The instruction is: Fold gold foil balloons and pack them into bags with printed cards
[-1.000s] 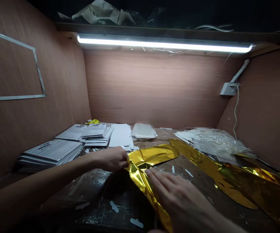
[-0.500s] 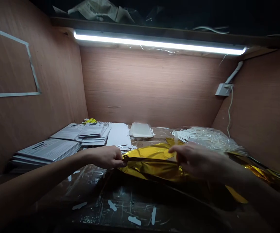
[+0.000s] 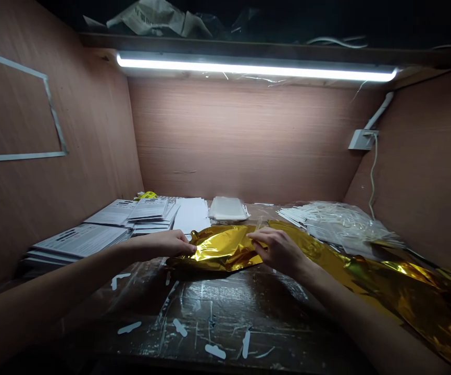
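Observation:
A flat gold foil balloon lies across the middle of the worktop, creased and shiny. My left hand pinches its left end between thumb and fingers. At the right edge of this folded part, my right hand has its fingers closed on the foil. A pale translucent strip sticks up just behind those fingers; whether they also grip it is hard to see. More gold foil stretches from behind my right hand to the right side of the worktop.
Stacks of printed cards stand at the left, beside white sheets and a pile of clear sleeves. White straw-like sticks and plastic bags lie back right. Small white tabs are scattered on the worktop in front.
My right hand has moved left and closer to my left hand. The foil between them is now shorter and folded flatter, and more gold foil shows at the right.

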Demonstrator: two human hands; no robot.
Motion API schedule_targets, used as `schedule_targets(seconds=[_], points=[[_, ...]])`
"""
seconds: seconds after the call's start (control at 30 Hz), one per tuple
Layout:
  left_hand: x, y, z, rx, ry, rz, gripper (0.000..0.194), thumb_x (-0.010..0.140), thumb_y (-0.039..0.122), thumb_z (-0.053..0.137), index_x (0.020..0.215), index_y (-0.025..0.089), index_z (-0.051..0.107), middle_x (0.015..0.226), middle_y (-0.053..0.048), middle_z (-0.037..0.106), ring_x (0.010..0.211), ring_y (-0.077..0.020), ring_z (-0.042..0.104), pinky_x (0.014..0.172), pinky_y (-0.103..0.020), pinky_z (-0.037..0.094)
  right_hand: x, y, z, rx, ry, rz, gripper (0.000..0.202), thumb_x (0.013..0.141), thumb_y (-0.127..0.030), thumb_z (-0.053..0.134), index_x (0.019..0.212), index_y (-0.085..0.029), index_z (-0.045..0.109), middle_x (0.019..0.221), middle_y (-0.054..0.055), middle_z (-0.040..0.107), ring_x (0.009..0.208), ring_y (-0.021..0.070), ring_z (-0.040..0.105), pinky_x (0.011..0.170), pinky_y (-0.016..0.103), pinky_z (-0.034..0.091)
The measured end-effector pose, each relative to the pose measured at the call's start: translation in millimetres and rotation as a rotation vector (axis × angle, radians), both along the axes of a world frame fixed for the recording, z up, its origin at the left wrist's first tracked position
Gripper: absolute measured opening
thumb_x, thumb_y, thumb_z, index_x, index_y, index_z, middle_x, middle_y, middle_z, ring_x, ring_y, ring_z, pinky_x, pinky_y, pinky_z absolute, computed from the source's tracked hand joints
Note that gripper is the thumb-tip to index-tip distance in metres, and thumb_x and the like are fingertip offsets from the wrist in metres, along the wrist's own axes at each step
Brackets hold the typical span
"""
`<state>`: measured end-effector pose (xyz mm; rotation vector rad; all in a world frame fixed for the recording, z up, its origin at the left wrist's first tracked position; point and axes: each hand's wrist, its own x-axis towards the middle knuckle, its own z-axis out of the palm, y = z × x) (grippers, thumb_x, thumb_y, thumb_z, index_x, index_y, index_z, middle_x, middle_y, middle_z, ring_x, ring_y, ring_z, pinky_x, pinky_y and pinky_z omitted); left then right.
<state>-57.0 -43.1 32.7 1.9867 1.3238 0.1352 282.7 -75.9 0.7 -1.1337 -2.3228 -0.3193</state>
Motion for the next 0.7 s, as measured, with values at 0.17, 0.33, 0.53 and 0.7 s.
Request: schedule_targets(seconds=[0.17, 0.33, 0.53, 0.7], points=[[-1.6, -3.4, 3.5, -0.007, 0.038, -0.093, 0.061, 0.075, 0.078, 0.064, 0.068, 0.017, 0.058, 0.062, 0.002, 0.039, 0.058, -0.0133, 0.029, 0.054, -0.029, 0.017, -7.0, -8.2, -2.2, -0.256, -0.112, 0.123, 0.029, 0.099, -0.022, 0.054, 0.121, -0.026, 0.072, 0.117, 0.004, 0.076, 0.107, 0.0202, 0.069, 0.091, 0.030, 0.050], [-3.8, -3.9, 1.7, -0.023, 0.046, -0.113, 0.058, 0.079, 0.075, 0.064, 0.073, 0.017, 0.060, 0.066, 0.001, 0.040, 0.060, -0.0134, 0.029, 0.054, -0.028, 0.018, -4.3, -17.8, 5.9, -0.337, -0.232, 0.039, 0.026, 0.099, -0.029, 0.055, 0.094, -0.028, 0.080, 0.087, 0.003, 0.078, 0.082, 0.0187, 0.070, 0.075, 0.027, 0.047], [0.0, -3.7, 1.2, -0.073, 0.019, -0.155, 0.054, 0.081, 0.070, 0.065, 0.074, 0.017, 0.063, 0.067, 0.000, 0.041, 0.061, -0.0135, 0.030, 0.055, -0.028, 0.019, -1.4, -21.3, 10.0, -0.310, -0.205, 0.006, 0.026, 0.096, -0.035, 0.059, 0.087, -0.028, 0.082, 0.077, 0.003, 0.076, 0.069, 0.0170, 0.066, 0.065, 0.028, 0.042], [2.8, -5.4, 1.6, -0.052, 0.031, -0.143, 0.054, 0.082, 0.069, 0.064, 0.071, 0.017, 0.062, 0.065, 0.000, 0.041, 0.060, -0.0136, 0.030, 0.055, -0.029, 0.019, -3.8, -15.8, 2.8, -0.266, -0.139, 0.019, 0.024, 0.097, -0.032, 0.059, 0.091, -0.027, 0.082, 0.084, 0.004, 0.077, 0.078, 0.0183, 0.068, 0.075, 0.028, 0.045]])
